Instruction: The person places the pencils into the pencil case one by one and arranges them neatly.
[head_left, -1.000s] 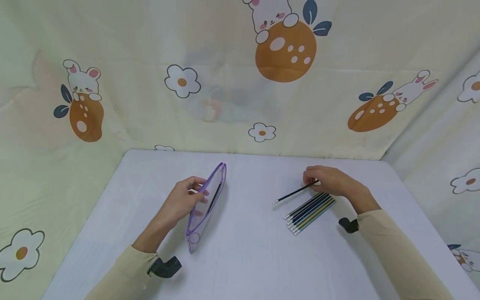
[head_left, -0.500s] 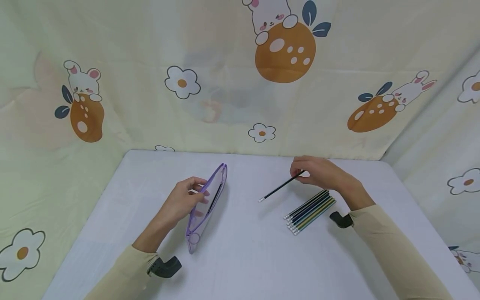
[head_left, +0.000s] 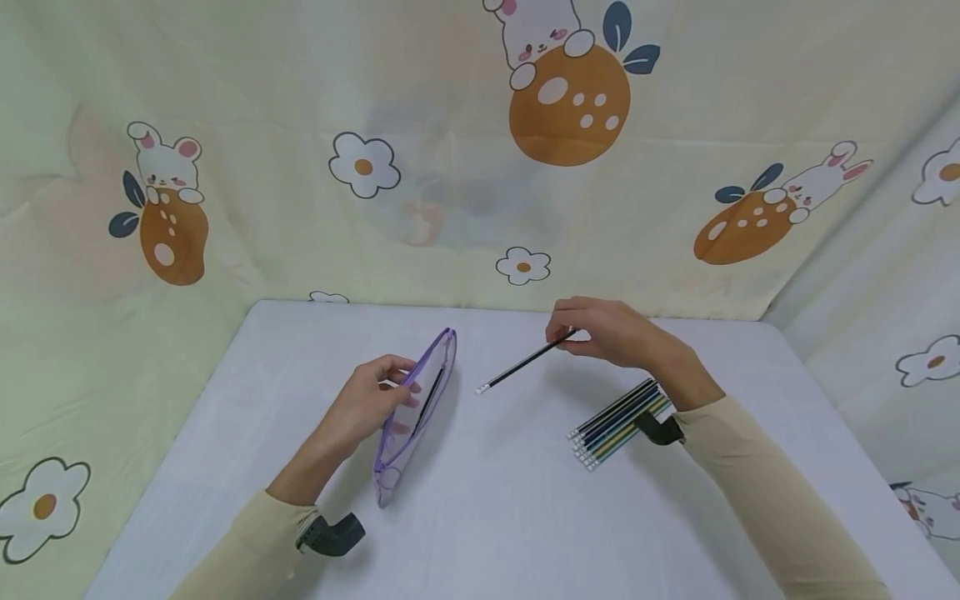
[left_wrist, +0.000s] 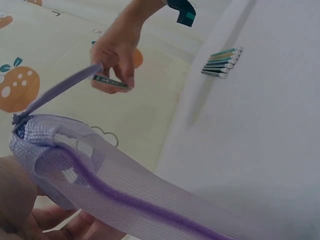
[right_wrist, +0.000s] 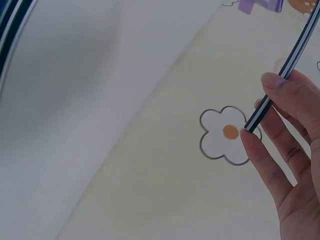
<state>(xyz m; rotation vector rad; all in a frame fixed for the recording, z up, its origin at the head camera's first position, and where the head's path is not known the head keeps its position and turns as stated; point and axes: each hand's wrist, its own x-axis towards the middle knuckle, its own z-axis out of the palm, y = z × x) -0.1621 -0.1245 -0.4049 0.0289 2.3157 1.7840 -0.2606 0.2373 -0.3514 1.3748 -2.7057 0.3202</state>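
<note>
A see-through mesh pencil case (head_left: 397,454) with purple edging stands with its mouth spread, and a dark pencil (head_left: 429,398) lies inside it. My left hand (head_left: 370,398) grips the case by its left side. Above the table, my right hand (head_left: 611,333) pinches a black-and-white striped pencil (head_left: 525,363) near one end; its white eraser end points toward the case, apart from it. In the right wrist view the thumb and fingers hold this striped pencil (right_wrist: 285,70). A row of several pencils (head_left: 615,425) lies below the right forearm, partly hidden by the wrist camera.
The white table (head_left: 487,533) ends at a patterned cloth (head_left: 442,208) hung behind it. Small black cameras sit on the left wrist (head_left: 330,535) and the right wrist (head_left: 660,429).
My right hand has lifted the striped pencil off the row and carried it left toward the pencil case. The left hand and the case have hardly moved.
</note>
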